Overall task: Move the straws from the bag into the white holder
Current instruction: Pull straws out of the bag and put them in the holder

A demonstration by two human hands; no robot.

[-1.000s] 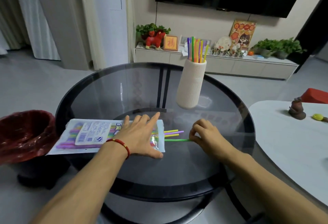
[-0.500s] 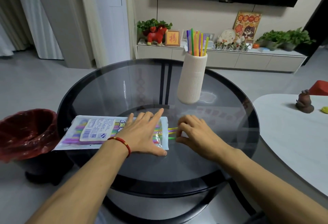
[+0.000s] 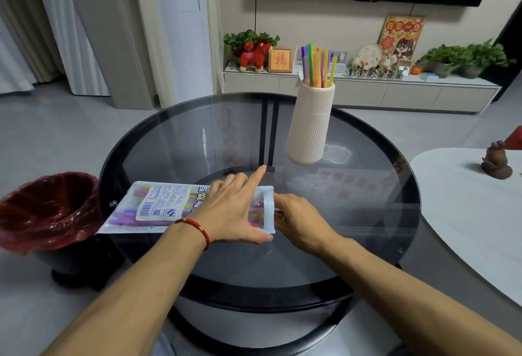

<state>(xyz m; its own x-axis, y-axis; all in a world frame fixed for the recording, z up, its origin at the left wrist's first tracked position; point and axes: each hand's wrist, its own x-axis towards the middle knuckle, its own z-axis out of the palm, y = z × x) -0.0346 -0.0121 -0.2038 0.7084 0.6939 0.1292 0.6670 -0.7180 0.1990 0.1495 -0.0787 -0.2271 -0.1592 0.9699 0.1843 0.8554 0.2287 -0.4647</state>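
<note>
The bag (image 3: 158, 208) lies flat on the near left of the round glass table (image 3: 367, 214), clear plastic with a white barcode label whose print is too small to read; purple, pink and green straws (image 3: 135, 218) show through. The left hand (image 3: 231, 211) presses flat, fingers spread, on its right end. The right hand (image 3: 299, 220) has fingers curled at the bag's mouth; what it grips cannot be told. Farther right stands the ribbed white holder (image 3: 310, 127) with upright straws.

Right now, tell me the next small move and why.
Probably pull the right hand back from the bag mouth, drawing straws out. Its fingers sit at the opening where straw ends show, the left hand pins the bag flat, and the white holder stands beyond.
</note>
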